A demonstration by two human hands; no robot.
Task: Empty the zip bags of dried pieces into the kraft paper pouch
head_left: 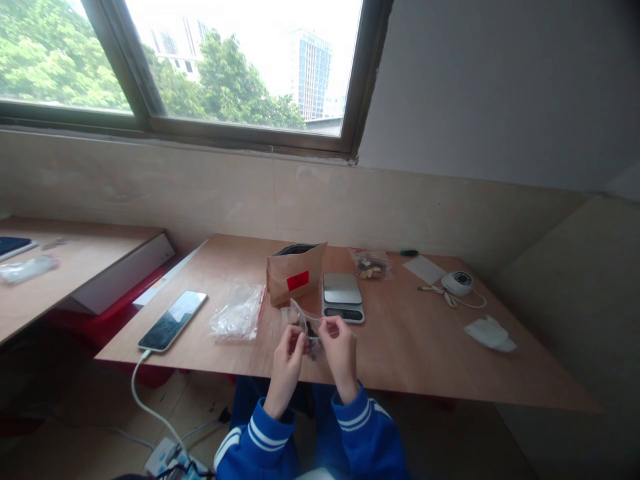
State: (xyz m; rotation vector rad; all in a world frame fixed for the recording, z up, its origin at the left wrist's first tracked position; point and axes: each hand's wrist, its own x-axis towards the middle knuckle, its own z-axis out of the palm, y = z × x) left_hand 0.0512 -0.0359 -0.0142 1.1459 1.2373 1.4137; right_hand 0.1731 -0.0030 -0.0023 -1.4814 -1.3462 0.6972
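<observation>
Both of my hands pinch a small clear plastic bag (311,323) near the table's front edge. My left hand (287,350) grips its left side, and my right hand (340,340) grips its upper right. Small dark pieces show through the plastic; what they are I cannot make out. Just behind the bag stands an upright brown paper pouch (280,279) with a red label, its top open and something dark inside. To its right lies a kitchen scale (343,290) with a bare steel plate, close beyond my right hand.
Left of my hands lie a pile of clear plastic bags (236,312) and a phone (173,320) on a charging cable. Farther right are a bag of small parts (371,265), a dome camera (457,283) with wires, and a crumpled white wrapper (490,335).
</observation>
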